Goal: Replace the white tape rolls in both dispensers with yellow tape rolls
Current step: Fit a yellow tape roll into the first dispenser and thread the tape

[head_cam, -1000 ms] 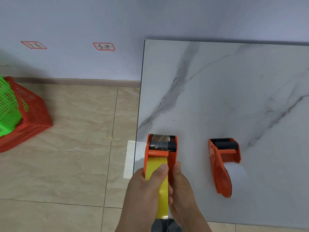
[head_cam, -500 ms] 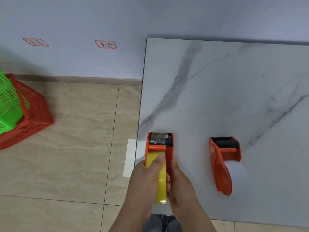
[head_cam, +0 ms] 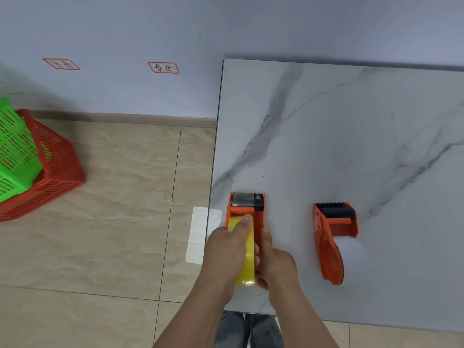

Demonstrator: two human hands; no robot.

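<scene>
At lower centre, both hands, left hand (head_cam: 229,249) and right hand (head_cam: 272,257), now grip the yellow roll (head_cam: 247,262) seated deeper in the near dispenser (head_cam: 247,209), while the right-side dispenser (head_cam: 331,237) keeps its white roll (head_cam: 351,249).

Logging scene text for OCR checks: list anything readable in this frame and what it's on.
Left red-bordered wall label: handwritten characters, too blurred to read.
Right red-bordered wall label: handwritten characters, not legible enough to quote.
Both orange dispensers, yellow tape roll, white tape roll, baskets: no visible text.
</scene>
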